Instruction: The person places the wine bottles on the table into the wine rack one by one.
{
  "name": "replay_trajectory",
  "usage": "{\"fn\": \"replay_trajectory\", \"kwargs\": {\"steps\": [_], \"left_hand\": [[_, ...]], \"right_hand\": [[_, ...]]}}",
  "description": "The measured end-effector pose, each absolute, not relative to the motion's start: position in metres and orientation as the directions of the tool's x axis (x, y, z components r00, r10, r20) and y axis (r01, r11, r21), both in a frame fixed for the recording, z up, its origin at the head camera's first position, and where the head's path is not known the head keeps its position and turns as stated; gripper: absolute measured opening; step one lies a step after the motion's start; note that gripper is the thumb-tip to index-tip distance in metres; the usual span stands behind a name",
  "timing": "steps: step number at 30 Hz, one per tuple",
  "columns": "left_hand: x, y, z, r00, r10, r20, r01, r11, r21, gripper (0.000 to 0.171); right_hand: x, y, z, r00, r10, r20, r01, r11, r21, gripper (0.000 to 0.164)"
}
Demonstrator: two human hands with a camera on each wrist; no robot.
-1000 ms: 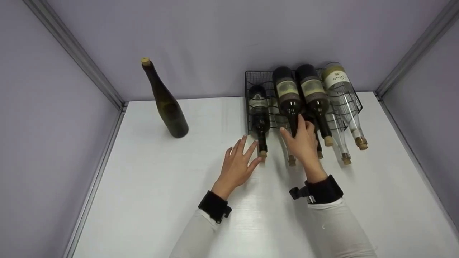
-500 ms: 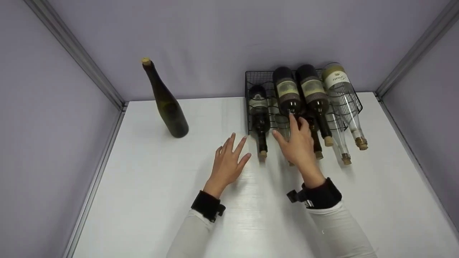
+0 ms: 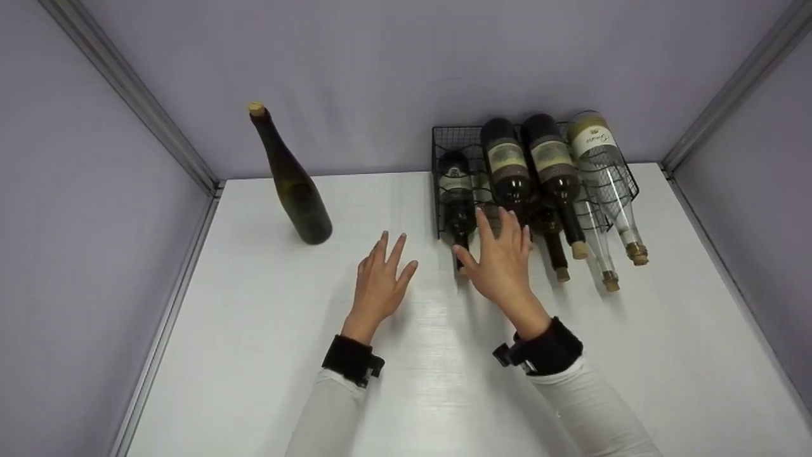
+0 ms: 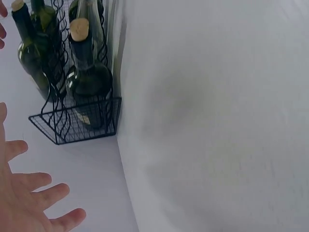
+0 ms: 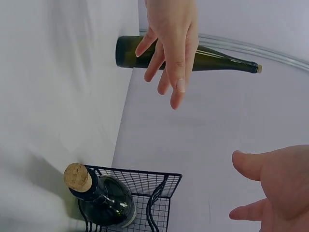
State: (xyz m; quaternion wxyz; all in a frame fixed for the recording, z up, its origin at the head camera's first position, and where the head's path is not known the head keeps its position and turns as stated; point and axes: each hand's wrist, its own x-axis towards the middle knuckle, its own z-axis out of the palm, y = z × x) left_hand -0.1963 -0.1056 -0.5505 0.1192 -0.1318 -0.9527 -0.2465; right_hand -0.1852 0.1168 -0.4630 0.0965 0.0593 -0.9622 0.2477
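Note:
My left hand [image 3: 377, 285] is held over the white table with its fingers spread, touching nothing. To its right, my right hand [image 3: 504, 263] hovers in front of the wire rack [image 3: 458, 134], fingers apart and nothing in its grasp. It partly covers the neck of the lower dark wine bottle [image 3: 457, 203] at the rack's left end. Two labelled dark wine bottles [image 3: 505, 155] lie on the upper level, beside a clear bottle [image 3: 606, 171]. Below them are another dark bottle [image 3: 555, 247] and a clear bottle [image 3: 599, 247]. All visible mouths are corked and point forward.
A tall green-brown corked bottle [image 3: 301, 197] stands upright at the table's back left. Pale wall panels [image 3: 380, 76] enclose the table [image 3: 254, 349] at the back and both sides. The rack stands against the back wall, right of the middle.
My right hand has drawn away from the upper dark bottle's neck and shifted left. My left hand has moved left, away from the rack. The bottles lie as before.

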Motion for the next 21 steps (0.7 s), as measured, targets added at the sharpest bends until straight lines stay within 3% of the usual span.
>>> {"fn": "replay_trajectory", "kwargs": {"steps": [10, 21], "left_hand": [[-0.207, -0.141, -0.552, -0.952, 0.044, 0.304, 0.179, 0.884, 0.433, 0.064], [-0.22, -0.186, -0.54, -0.955, -0.125, 0.267, 0.038, 0.847, 0.53, 0.072]], "right_hand": [[-0.178, 0.095, -0.471, -0.968, -0.177, 0.178, -0.243, 0.843, -0.48, 0.073], [-0.177, 0.084, -0.48, -0.942, -0.318, 0.108, -0.31, 0.7, -0.644, 0.073]]}}
